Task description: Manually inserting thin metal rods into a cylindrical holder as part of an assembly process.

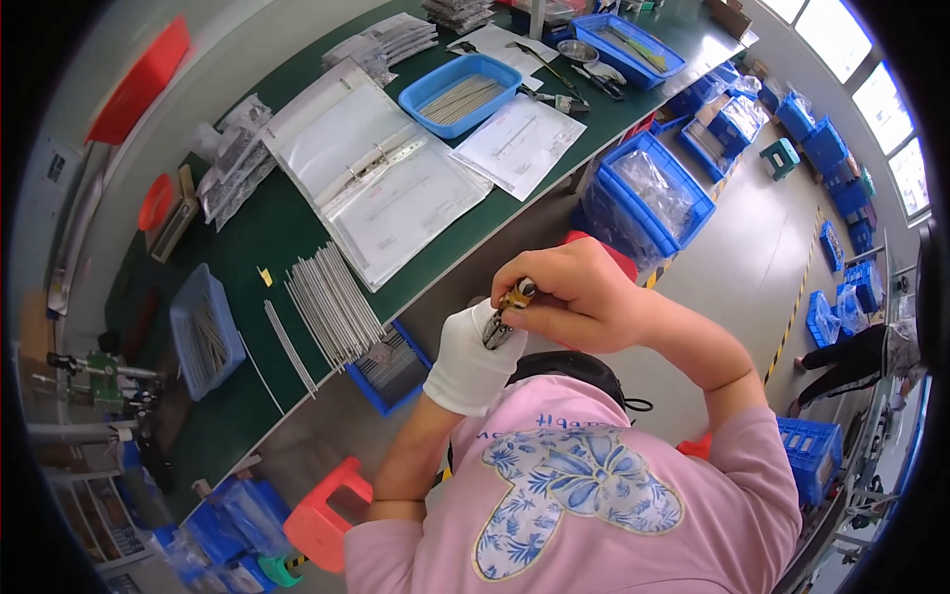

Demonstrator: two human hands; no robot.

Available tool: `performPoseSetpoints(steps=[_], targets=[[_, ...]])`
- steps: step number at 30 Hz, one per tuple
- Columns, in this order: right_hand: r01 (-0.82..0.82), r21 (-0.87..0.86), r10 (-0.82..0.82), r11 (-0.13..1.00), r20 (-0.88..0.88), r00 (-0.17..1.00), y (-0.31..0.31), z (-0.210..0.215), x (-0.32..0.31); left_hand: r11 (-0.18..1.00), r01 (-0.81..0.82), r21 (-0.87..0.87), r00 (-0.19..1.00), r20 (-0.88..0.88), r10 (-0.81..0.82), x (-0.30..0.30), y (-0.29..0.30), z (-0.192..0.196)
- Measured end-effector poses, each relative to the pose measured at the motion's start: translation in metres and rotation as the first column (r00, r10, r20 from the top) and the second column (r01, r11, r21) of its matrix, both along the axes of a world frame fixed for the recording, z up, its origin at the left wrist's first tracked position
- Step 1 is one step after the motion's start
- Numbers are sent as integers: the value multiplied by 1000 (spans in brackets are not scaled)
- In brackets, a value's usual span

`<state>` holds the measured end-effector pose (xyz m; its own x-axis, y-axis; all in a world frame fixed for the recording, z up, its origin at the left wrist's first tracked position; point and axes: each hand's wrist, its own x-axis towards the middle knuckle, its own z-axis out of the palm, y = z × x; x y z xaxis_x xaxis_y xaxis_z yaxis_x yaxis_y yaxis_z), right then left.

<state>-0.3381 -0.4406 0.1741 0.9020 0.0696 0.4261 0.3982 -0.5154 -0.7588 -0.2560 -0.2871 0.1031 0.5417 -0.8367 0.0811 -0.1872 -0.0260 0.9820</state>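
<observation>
My left hand (473, 361), in a white glove, is closed around a small dark metal part (495, 332) in front of my chest. My right hand (584, 292) is bare and pinches a small tool with a brass-coloured tip (518, 295), held against the top of that part. The two hands touch, above my lap and just off the edge of the green table (262, 238). A bundle of thin metal rods (332, 302) lies on the table to the left of my hands.
An open binder with clear sleeves (366, 173), a blue tray of rods (460, 94) and a paper sheet (520, 144) lie farther along the table. A small blue basket (203, 332) sits left. A red stool (322, 515) and blue crates (643, 193) stand on the floor.
</observation>
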Motion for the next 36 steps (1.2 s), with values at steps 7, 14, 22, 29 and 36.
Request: performPoseSetpoints(steps=[7, 14, 22, 29, 36], targets=[[-34, 40, 36, 999, -45, 998, 42, -9, -4, 996, -85, -23, 993, 80, 87, -17, 43, 1], [-77, 193, 105, 978, -136, 985, 101, -50, 46, 939, -333, 85, 929, 201, 312, 13, 107, -27], [-225, -45, 219, 973, -122, 968, 204, -72, 156, 805, -549, 225, 825, 297, 480, 94, 234, -66], [-99, -338, 141, 936, 102, 985, 297, -57, 247, 908, -393, 147, 873, 370, 318, 198, 317, -54], [63, -458, -40, 887, 59, 997, 343, -35, 268, 979, -205, 2, 958, 207, 200, 243, 341, -55]])
